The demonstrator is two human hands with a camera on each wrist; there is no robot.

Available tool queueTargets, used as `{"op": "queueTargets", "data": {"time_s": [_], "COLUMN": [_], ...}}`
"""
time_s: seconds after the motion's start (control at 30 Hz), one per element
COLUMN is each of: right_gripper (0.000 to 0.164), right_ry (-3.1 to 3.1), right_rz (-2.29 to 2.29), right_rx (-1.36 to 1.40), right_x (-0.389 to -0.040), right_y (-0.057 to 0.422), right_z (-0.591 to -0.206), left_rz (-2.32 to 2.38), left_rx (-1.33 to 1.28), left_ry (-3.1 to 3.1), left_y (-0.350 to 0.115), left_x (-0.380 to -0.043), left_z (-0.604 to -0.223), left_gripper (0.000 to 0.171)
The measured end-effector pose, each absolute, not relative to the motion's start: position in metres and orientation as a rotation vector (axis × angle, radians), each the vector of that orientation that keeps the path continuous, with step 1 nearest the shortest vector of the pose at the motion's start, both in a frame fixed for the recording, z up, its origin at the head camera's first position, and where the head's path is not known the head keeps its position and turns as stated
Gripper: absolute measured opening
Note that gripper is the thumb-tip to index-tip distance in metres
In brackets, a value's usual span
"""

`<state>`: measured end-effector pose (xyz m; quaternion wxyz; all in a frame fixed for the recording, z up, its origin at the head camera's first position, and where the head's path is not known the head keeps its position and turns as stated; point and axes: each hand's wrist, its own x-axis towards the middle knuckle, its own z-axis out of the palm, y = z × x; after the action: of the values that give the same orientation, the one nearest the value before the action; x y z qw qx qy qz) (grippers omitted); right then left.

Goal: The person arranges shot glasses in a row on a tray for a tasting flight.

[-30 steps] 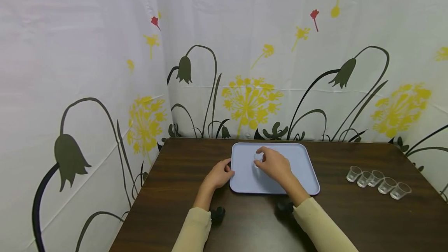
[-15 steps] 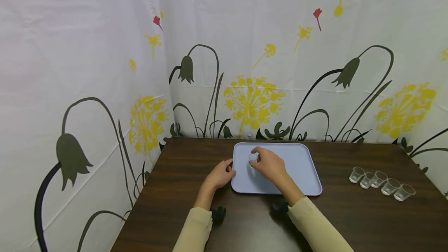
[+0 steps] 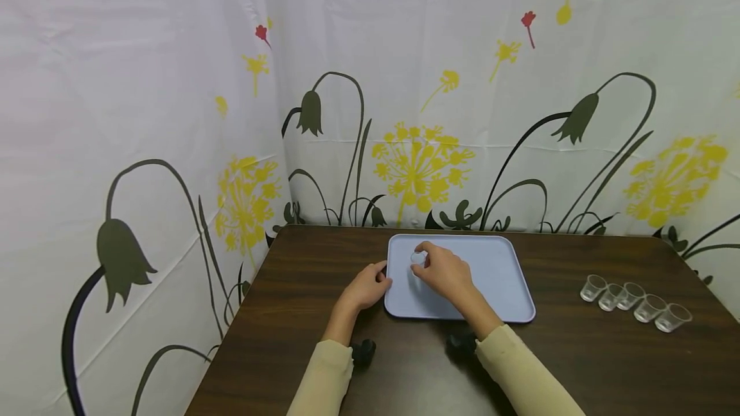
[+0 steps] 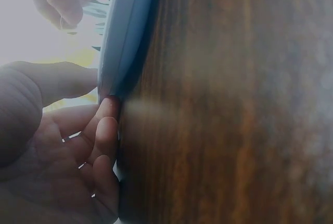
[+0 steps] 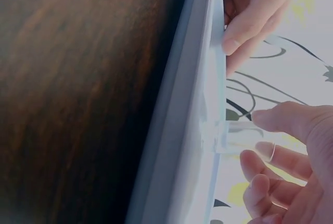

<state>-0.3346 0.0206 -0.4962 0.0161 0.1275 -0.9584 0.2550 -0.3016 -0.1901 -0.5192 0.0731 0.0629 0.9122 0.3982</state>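
On the brown table [image 3: 578, 364], my left hand [image 3: 365, 286] pinches the tray [image 3: 485, 275] leftmost; just rightward, my right hand [image 3: 446, 271] pinches the upright cup [image 5: 238, 136].

Lane on the dark table [image 3: 557, 294], right of centre! The pale-blue tray [image 3: 500, 268] is bare rightward; left hand [image 3: 367, 286] blocks its left edge, right hand [image 3: 445, 270] and clear cup [image 3: 417, 259] its left half, five cups [image 3: 630, 297] the frame's right.

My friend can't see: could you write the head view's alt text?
A person's right grip curls around a clear cup on a pale blue tray; the left grip holds the tray's edge. Five more cups sit farther right.
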Motion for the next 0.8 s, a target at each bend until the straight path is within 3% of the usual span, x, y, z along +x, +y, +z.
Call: {"op": "queueTargets", "data": {"time_s": [0.5, 0.8], "right_gripper": [0.051, 0.043], "right_ry": [-3.031, -3.030], "right_rz": [0.797, 0.796], "right_rx": [0.419, 0.314], "right_x": [-0.332, -0.327], "right_y": [0.049, 0.084], "right_z": [-0.491, -0.487], "left_rz": [1.205, 1.221], "left_rx": [0.202, 0.272], "left_ry": [2.751, 2.747], "left_y": [-0.189, -0.195], "left_x": [-0.300, -0.306], "left_z": [-0.519, -0.530], "left_gripper": [0.061, 0.061]}}
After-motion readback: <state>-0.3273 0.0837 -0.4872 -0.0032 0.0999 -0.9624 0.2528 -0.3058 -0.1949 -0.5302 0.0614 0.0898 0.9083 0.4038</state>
